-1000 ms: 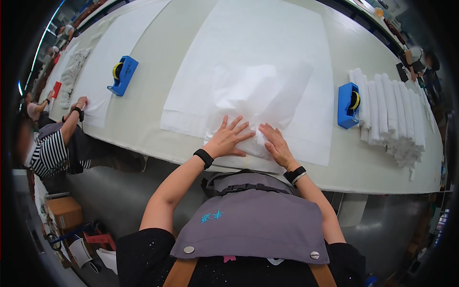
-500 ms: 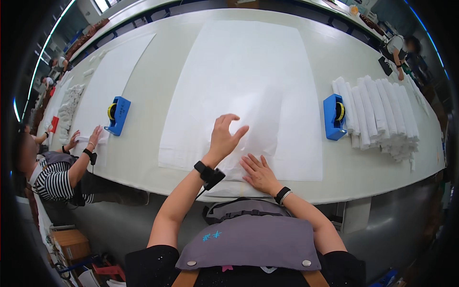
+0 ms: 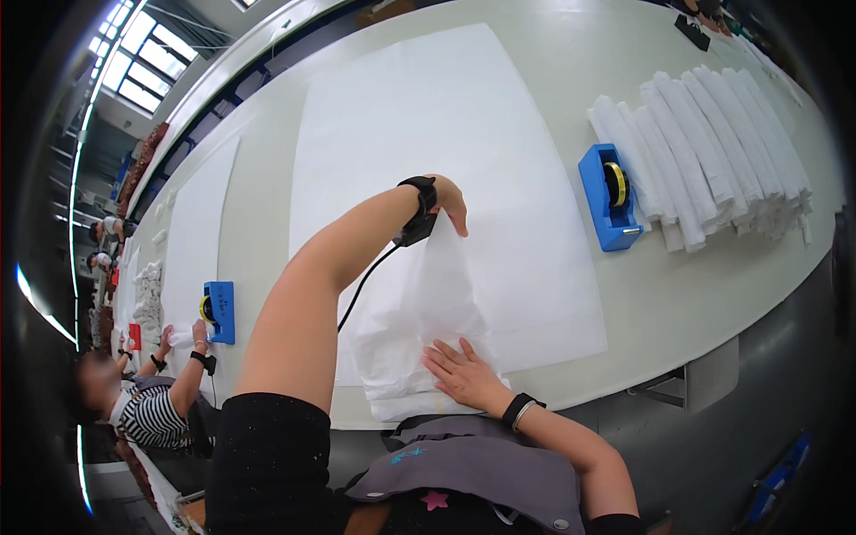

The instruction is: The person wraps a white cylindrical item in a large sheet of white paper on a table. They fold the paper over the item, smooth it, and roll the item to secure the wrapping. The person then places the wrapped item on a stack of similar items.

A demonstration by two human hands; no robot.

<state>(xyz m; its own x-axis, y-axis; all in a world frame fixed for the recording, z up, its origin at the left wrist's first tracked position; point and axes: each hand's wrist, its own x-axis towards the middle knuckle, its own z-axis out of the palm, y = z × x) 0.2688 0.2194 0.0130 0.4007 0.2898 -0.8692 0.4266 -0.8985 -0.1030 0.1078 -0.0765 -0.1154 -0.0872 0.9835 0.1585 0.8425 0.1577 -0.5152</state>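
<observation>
White thin sheet peaks at centre; left hand curls over it, fingertips mostly hidden: I cannot tell if they pinch. Right hand lies on it, fingers slightly apart. Upper right, blue tape dispenser partly covers white rolls.

Head view, looking down
One wide, round view sits just above the near side of the table, facing across it.
</observation>
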